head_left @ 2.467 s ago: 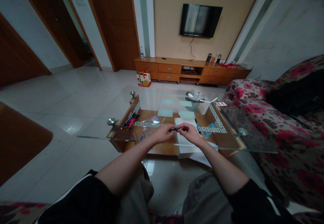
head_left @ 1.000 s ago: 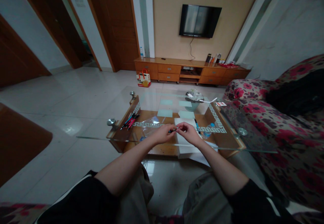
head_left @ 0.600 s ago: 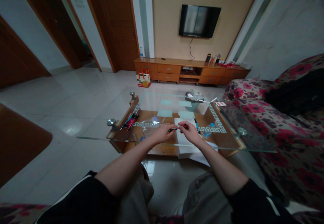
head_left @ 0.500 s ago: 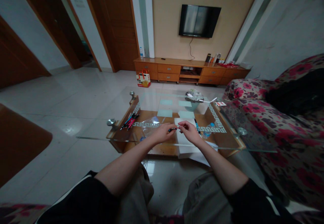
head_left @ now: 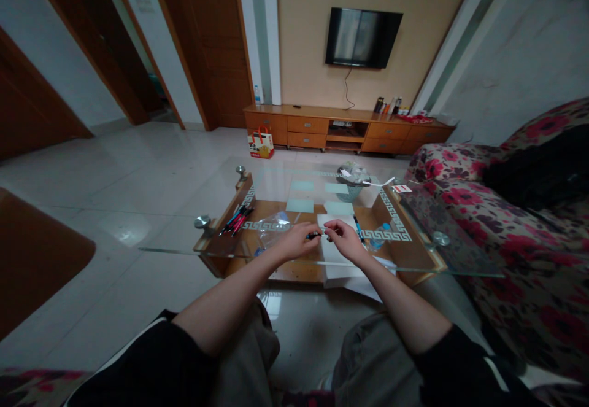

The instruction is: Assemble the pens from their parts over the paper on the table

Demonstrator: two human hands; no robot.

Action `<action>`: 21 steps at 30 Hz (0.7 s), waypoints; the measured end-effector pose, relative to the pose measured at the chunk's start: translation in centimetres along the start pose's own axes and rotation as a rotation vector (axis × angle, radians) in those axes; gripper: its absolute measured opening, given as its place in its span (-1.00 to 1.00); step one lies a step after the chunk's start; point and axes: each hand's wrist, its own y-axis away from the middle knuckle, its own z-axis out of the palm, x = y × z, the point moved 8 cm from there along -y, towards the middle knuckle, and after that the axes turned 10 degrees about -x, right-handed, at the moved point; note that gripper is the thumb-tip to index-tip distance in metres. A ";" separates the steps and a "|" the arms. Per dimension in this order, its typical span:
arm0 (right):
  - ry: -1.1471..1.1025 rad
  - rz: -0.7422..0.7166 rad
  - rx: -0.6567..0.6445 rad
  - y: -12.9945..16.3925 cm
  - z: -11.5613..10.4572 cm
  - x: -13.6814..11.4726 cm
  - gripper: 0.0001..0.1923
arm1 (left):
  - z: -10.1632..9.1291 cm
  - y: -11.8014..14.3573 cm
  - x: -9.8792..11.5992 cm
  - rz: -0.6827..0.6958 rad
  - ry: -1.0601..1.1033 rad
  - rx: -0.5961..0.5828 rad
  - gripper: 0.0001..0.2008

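Observation:
My left hand [head_left: 294, 242] grips a dark pen [head_left: 315, 234] over the near edge of the glass coffee table [head_left: 294, 177]. My right hand [head_left: 344, 239] pinches the pen's right end, where a small pale tip shows. Both hands hover above a white sheet of paper [head_left: 335, 244]. A blue pen [head_left: 358, 225] lies on that sheet just beyond my right hand. A crumpled clear plastic bag [head_left: 271, 224] rests left of my left hand.
Several red and black pens [head_left: 236, 219] lie at the table's left end. A green basket full of scraps [head_left: 352, 179] stands at the far side. A flowered sofa [head_left: 515, 229] runs along the right. A wooden TV cabinet [head_left: 345, 127] and shopping bag [head_left: 261, 142] lie beyond.
My right hand has shifted slightly right along the pen, and its fingers now pinch the end. The left hand keeps its grip almost unmoved.

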 end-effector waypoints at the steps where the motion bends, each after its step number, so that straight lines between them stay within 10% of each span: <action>1: 0.004 -0.001 0.001 0.0 0.0 0.0 -0.72 | 0.0 0.0 0.0 0.001 0.003 0.001 -0.74; 21: 0.036 -0.014 0.005 0.0 -0.1 0.2 -0.73 | -0.2 0.0 0.5 0.025 0.003 -0.011 -0.77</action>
